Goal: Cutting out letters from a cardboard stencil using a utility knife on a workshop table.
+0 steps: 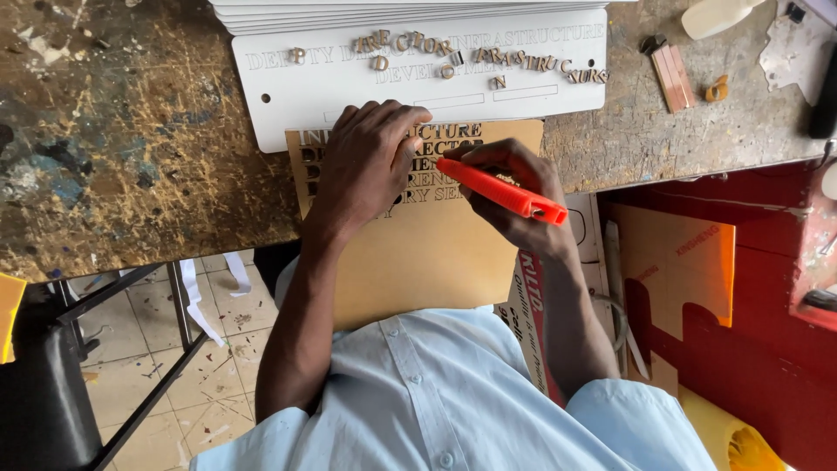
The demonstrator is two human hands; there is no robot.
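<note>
1. Scratched, paint-stained wooden workbench [131, 157] fills the top of the view; tiled floor and black metal legs show below on the left.
2. Tan cut-out board [418, 253] sticks off the bench edge toward the person, with rows of cut letters at its top.
3. Left hand [366, 161] lies palm down on the board's lettered part, fingers close together and bent, pressing it flat.
4. Right hand [514, 196] is wrapped round an orange utility knife [501, 192], tip end at the lettering, just beside the left hand.
5. White sign panel [418, 74] lies above the board, touching its top edge; small brown loose letters [540, 63] sit scattered on it.
6. Stack of white panels [401, 13] lies behind that one.
7. Small wooden strips [673, 77] and a pale bottle [715, 16] lie top right on the bench.
8. Red cabinet [758, 349] on the right holds an orange cut-out sheet [689, 270]; contents deeper inside can't be made out.
</note>
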